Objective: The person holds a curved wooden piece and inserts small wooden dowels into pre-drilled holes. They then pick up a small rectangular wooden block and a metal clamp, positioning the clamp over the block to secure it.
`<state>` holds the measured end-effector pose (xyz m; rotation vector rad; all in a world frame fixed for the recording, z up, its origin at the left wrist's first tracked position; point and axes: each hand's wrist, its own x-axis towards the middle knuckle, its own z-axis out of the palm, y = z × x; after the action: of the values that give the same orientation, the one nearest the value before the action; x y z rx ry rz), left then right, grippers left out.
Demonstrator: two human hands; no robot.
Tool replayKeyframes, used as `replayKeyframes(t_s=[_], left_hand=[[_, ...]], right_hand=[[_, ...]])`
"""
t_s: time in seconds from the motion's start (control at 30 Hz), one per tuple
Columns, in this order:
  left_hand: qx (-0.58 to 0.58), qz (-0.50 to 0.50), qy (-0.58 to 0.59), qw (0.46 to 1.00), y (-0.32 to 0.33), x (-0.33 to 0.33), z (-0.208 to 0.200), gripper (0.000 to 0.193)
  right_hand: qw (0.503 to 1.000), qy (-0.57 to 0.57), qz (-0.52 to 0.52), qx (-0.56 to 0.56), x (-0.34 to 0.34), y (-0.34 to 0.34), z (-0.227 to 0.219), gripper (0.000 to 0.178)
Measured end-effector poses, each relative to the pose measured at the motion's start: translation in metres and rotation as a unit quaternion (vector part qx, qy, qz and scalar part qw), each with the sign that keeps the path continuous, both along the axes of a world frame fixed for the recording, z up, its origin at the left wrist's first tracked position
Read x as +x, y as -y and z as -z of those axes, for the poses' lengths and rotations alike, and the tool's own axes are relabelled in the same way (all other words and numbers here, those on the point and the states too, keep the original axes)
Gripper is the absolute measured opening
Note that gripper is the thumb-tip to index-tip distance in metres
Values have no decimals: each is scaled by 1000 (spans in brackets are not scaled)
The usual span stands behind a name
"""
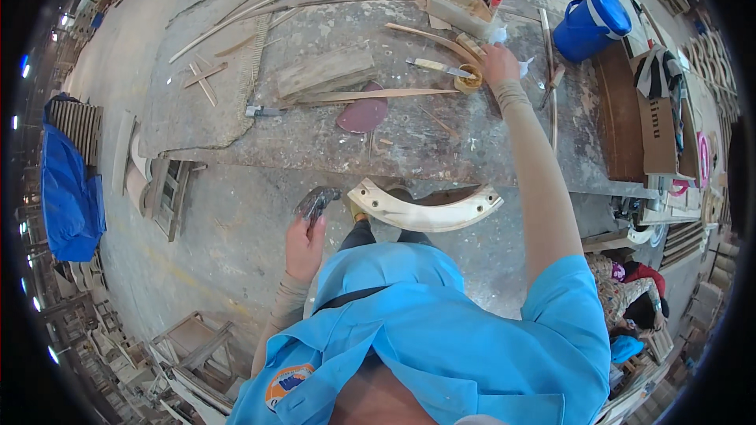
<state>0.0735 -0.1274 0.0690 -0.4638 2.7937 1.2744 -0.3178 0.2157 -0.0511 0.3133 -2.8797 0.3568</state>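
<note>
My left hand point(303, 248) is closed around a dark, shiny object point(316, 203) whose kind I cannot make out, held off the table's near edge. My right hand point(502, 67) reaches across the tabletop, fingers curled down beside a small wooden block point(471, 46) and some crumpled white paper point(498, 35); what the fingers grip is hidden. Close to its wrist is a small tub of tan paste point(468, 79), a putty knife point(437, 67) lying against it. A curved pale wooden piece point(425, 211) with screw holes sits in front of my body at the table's edge.
On the worktable point(299, 138) lie a wooden plank point(327, 72), a dark red sanding disc point(362, 114) and thin wood strips. A white tray point(461, 9) stands far back, a blue cooler jug point(592, 25) and a cardboard box point(660, 122) to the right. Another person point(634, 295) is at lower right.
</note>
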Motion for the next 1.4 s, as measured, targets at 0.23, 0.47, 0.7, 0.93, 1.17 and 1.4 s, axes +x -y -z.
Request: replayKeyframes(t_s=[0.23, 0.47, 0.7, 0.93, 1.17, 1.4], left_hand=[[10, -34, -4, 999, 1, 13, -5, 22], [0, -4, -7, 1000, 22, 5, -4, 21], [78, 3, -11, 997, 41, -14, 5, 21], [250, -3, -44, 967, 46, -29, 27, 31], [163, 133, -116, 971, 52, -63, 44, 54], [171, 135, -4, 976, 39, -99, 84, 41]], right_hand=[[994, 70, -6, 86, -19, 15, 0, 18], [998, -50, 40, 23, 30, 23, -60, 17], [803, 132, 72, -577, 191, 26, -99, 27], [586, 242, 110, -765, 300, 90, -67, 27], [582, 201, 147, -774, 320, 128, -56, 31], [609, 11, 216, -763, 347, 138, -46, 33]])
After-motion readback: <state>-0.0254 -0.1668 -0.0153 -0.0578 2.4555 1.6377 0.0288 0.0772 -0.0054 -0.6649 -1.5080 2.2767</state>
